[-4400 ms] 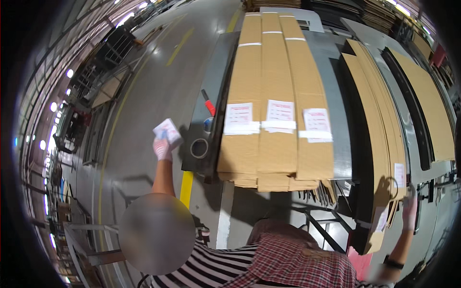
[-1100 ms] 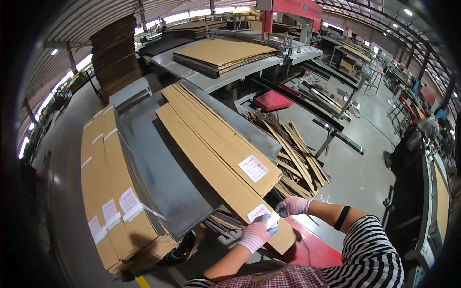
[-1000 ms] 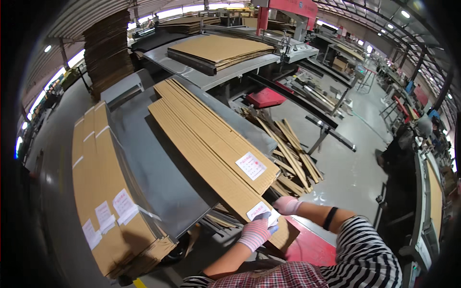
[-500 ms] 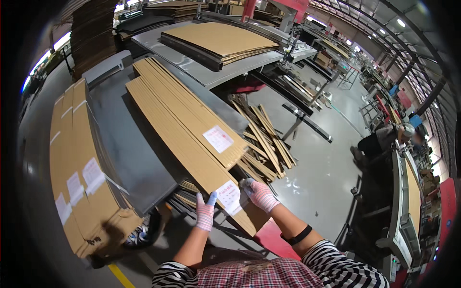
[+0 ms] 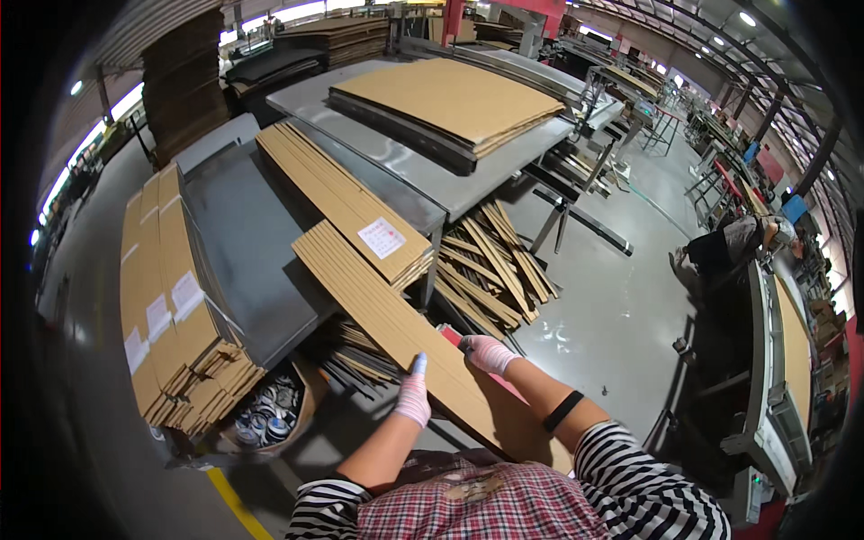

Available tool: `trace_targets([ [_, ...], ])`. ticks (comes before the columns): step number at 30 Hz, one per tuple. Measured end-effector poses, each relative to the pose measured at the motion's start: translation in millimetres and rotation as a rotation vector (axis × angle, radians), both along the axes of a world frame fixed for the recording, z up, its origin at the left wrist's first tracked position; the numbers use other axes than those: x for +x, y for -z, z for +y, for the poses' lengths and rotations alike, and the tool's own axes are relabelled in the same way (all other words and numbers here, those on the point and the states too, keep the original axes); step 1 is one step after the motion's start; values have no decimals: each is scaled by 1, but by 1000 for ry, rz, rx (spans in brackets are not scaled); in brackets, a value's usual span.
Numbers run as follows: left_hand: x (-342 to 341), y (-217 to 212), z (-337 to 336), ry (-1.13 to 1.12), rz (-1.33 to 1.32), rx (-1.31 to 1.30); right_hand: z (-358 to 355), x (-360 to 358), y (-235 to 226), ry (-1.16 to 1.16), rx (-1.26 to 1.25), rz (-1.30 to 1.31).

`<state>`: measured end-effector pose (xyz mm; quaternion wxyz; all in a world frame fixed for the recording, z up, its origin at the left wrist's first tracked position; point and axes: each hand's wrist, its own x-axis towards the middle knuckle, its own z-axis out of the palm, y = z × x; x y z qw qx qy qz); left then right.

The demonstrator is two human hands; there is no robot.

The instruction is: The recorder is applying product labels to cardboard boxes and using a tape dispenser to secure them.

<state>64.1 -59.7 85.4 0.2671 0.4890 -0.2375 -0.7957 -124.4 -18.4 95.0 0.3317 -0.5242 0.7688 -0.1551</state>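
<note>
A long bundle of flat brown cardboard sheets (image 5: pixel 378 306) slants from the grey metal table (image 5: pixel 243 243) down toward my body, its near end hanging off the table. My left hand (image 5: pixel 414 396), in a pink glove, presses against the bundle's left edge with fingers pointing up. On the right edge, a little further up, my gloved right hand (image 5: pixel 486 353) grips the bundle. A second bundle with a white label (image 5: pixel 382 238) lies on the table just beyond.
A labelled cardboard stack (image 5: pixel 162 315) lies at the left, a wide stack (image 5: pixel 450 99) on the far table. Loose cardboard strips (image 5: pixel 490 270) lie on the floor under the table. A carton of round items (image 5: pixel 270 418) stands below. Another person (image 5: pixel 738 243) is at the right.
The bundle has slid off the table toward me and now lies diagonally. My hands have shifted from its labelled end to its two long edges.
</note>
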Motion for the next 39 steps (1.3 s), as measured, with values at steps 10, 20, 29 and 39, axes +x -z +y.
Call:
trace_targets([
  [10,57,5,-17,-91,257,-438,-36,18,-101,-121,-345,-160],
  [20,79,-60,-78,390,-153,-951,-103,79,-157,-748,-204,-137],
  [29,98,16,-86,348,4,-367,-171,-71,-39,-663,75,105],
  [39,69,115,-95,311,-109,-356,-62,96,-40,-37,-88,330],
])
